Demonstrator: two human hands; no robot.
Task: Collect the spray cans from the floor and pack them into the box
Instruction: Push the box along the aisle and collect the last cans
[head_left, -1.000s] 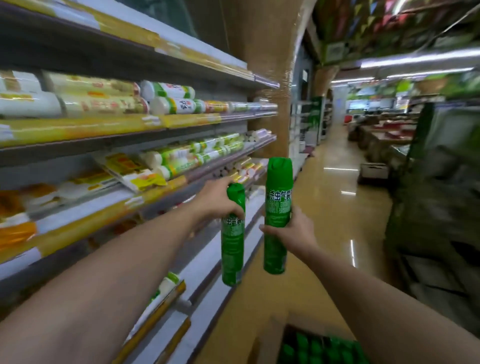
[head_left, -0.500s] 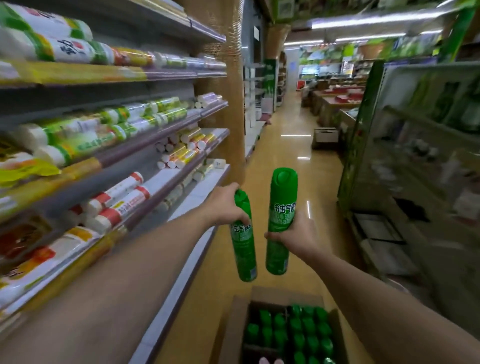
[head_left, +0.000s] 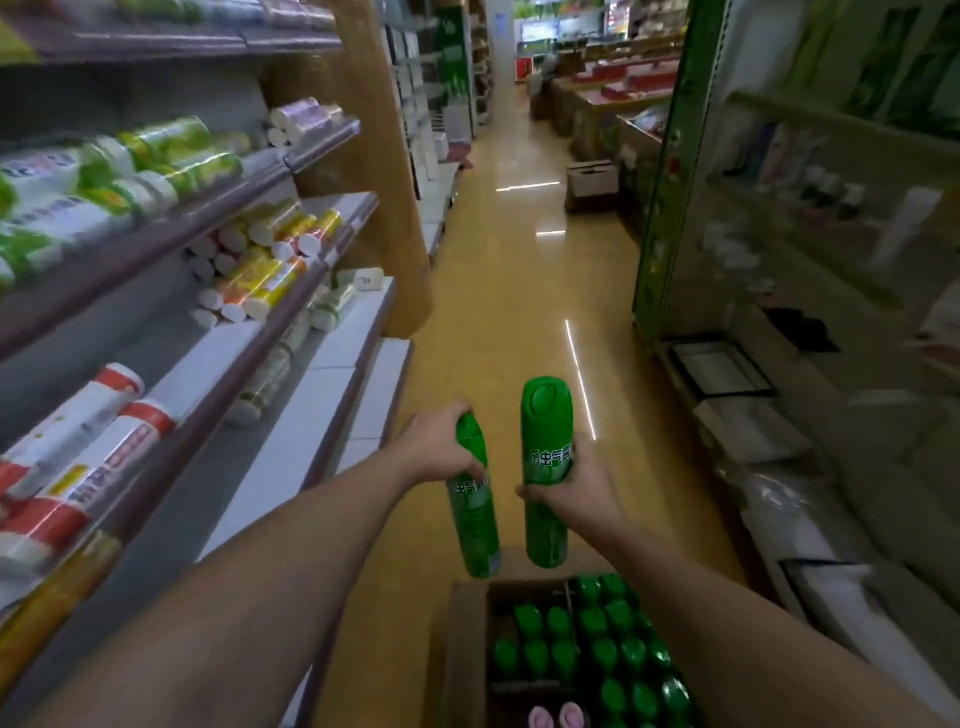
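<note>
Two green spray cans are held up over the near end of the aisle, just above an open brown box (head_left: 462, 649) on the floor. The left can (head_left: 475, 519) is tipped a little, and the left hand (head_left: 441, 447) is wrapped around its top. The right can (head_left: 545, 467) stands straight, and the right hand (head_left: 576, 488) is curled around its middle. Both cans have a band of white Chinese letters, but they are too blurry to read. The box already holds rows of packed cans (head_left: 592, 649) with green caps. On the left, shelves (head_left: 260, 332) hold rolls (head_left: 254, 286) in green, yellow and red wrappers; their writing is blurry too. A smaller box (head_left: 589, 184) sits far down the shiny yellow floor (head_left: 509, 332). Compared with a moment ago, much more of the brown box shows, and the cans hang closer to it.
</note>
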